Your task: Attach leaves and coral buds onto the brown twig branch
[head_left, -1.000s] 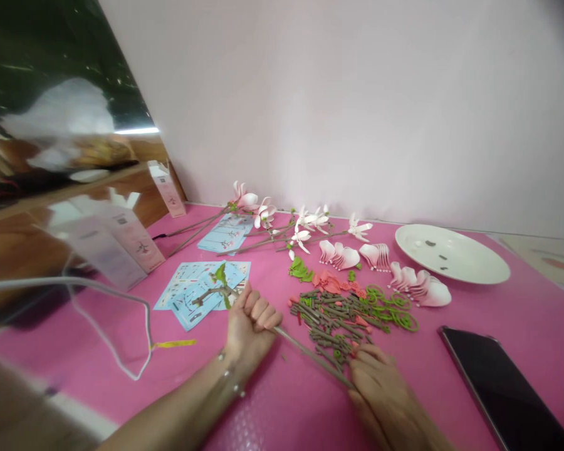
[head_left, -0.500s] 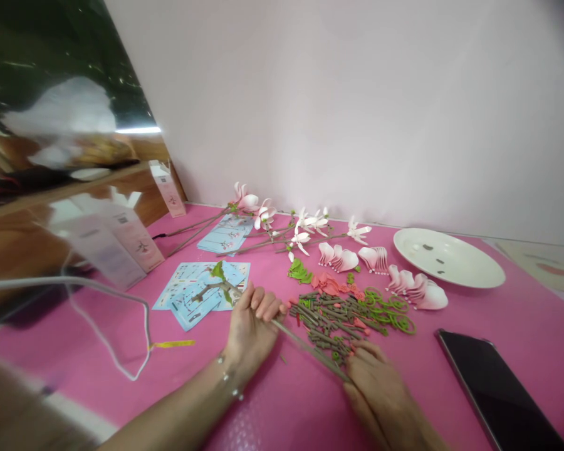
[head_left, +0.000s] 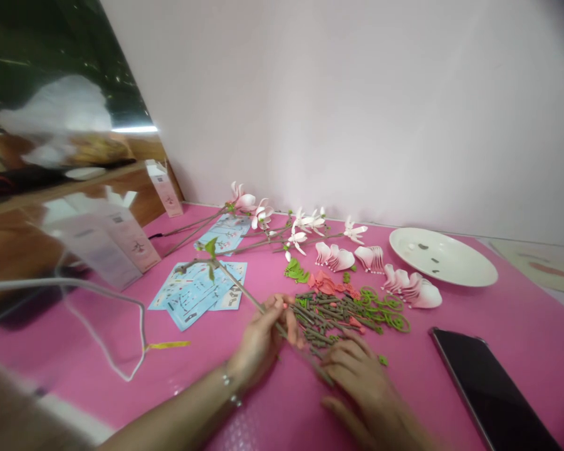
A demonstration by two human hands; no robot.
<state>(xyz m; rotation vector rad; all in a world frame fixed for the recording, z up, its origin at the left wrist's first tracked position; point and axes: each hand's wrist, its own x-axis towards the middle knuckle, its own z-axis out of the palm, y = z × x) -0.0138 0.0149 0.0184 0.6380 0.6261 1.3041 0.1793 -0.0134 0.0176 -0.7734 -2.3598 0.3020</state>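
Observation:
In my left hand (head_left: pixel 266 335) is a brown artificial flower branch (head_left: pixel 242 289), held partway along its stem with the fingers closed round it. Green leaves (head_left: pixel 211 247) sit near its far end, over the blue printed instruction sheets (head_left: pixel 188 307). My right hand (head_left: pixel 357 376) is beside the branch's lower end, thumb apart and fingers stretched out. Its fingertips reach the near edge of a pile of brown stem pieces (head_left: pixel 326 316); whether they touch a piece I cannot tell. Around that pile lie green curled pieces (head_left: pixel 395 313), coral pieces (head_left: pixel 324 283) and green leaf pieces (head_left: pixel 296 271).
Stacked pink-white petals (head_left: pixel 341 260) lie behind the pile. Finished magnolia branches (head_left: pixel 261 213) rest along the wall. A white oval plate (head_left: pixel 460 260) and a dark phone (head_left: pixel 493 388) are on the right; pink boxes (head_left: pixel 131 241) and a white cable (head_left: pixel 143 326) on the left.
My left hand has shifted down along the stem, and the leafy end has swung up and left. My right hand has let go of the lower end, its fingers now spread.

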